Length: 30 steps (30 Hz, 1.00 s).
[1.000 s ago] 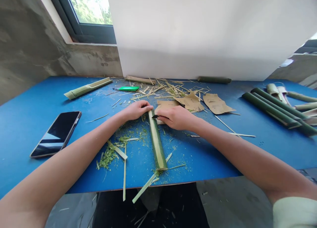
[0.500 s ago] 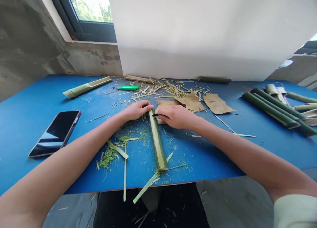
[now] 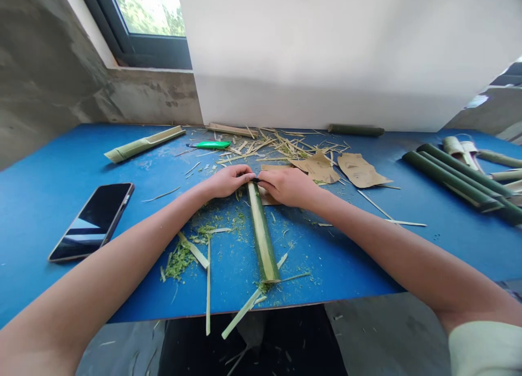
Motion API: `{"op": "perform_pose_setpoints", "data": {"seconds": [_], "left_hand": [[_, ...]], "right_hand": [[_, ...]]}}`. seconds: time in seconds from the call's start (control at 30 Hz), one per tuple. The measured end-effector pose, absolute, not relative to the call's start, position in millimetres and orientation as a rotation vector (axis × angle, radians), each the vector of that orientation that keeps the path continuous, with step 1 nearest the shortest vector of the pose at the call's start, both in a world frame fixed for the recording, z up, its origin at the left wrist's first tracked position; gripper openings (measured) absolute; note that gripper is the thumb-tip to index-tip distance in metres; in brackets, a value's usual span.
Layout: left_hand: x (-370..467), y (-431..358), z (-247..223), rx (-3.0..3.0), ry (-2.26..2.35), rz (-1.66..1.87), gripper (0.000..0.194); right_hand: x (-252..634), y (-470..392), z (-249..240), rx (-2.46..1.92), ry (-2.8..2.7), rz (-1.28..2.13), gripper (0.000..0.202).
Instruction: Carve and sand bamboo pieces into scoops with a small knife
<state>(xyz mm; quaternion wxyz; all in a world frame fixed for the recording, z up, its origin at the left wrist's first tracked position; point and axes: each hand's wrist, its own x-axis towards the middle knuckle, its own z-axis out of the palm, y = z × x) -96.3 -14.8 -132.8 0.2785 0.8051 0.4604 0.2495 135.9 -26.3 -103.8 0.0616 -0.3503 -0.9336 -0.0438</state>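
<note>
A length of green bamboo with a pale stripe scraped along its top lies pointing away from me, its near end by the table's front edge. My left hand is closed on its far end, thumb on top. In my right hand is a small dark blade, pinched and laid across the bamboo at that same end, close to my left thumb. Most of the blade is hidden by my fingers. Green shavings and pale strips lie around the near part of the bamboo.
On the blue table are a phone at left, a green utility knife, a split bamboo piece, sandpaper pieces and a heap of slivers. Several bamboo lengths lie at right, another at the back.
My right hand has slid the blade slightly up the bamboo, away from me, so it now sits against the far end beside my left thumb. My left hand stays put.
</note>
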Motion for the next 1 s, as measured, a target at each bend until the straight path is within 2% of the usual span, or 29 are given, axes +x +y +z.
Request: {"op": "perform_pose_setpoints", "data": {"seconds": [0.47,0.7,1.0], "left_hand": [[-97.0,-20.9,-128.2,2.171,1.208,0.636,0.049],[-97.4,-14.1,-132.6,2.13,1.189,0.677,0.051],[-95.6,-9.4,-138.1,2.068,1.221,0.702,0.056]], "right_hand": [[155.2,-40.6,-102.4,-0.813,-2.913,0.022,0.032],[141.0,-29.9,-104.1,-1.065,-2.792,-0.151,0.036],[139.8,-24.3,-102.8,-1.029,-2.854,-0.15,0.033]]}}
